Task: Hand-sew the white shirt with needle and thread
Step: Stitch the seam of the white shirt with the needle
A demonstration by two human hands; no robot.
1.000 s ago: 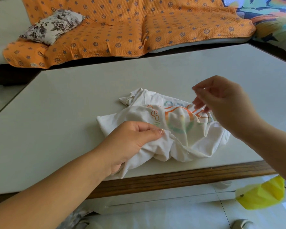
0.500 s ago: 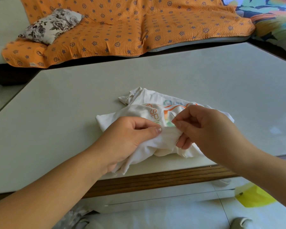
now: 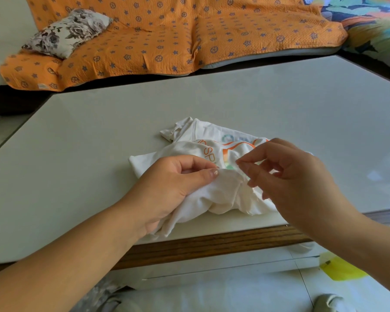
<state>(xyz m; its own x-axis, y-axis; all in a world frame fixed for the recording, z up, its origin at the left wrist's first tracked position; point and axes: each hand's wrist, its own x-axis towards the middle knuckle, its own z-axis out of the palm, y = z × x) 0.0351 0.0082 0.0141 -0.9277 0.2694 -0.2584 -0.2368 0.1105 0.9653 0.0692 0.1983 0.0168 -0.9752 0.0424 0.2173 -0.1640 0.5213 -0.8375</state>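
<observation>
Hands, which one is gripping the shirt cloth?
The left hand: it grips a bunched fold of the white shirt; the right hand pinches something too small to see above it.

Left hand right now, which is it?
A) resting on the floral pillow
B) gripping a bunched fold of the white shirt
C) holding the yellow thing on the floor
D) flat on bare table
B: the left hand has its thumb and fingers curled round a gathered fold of the white shirt, which lies on the table near its front edge.
</observation>
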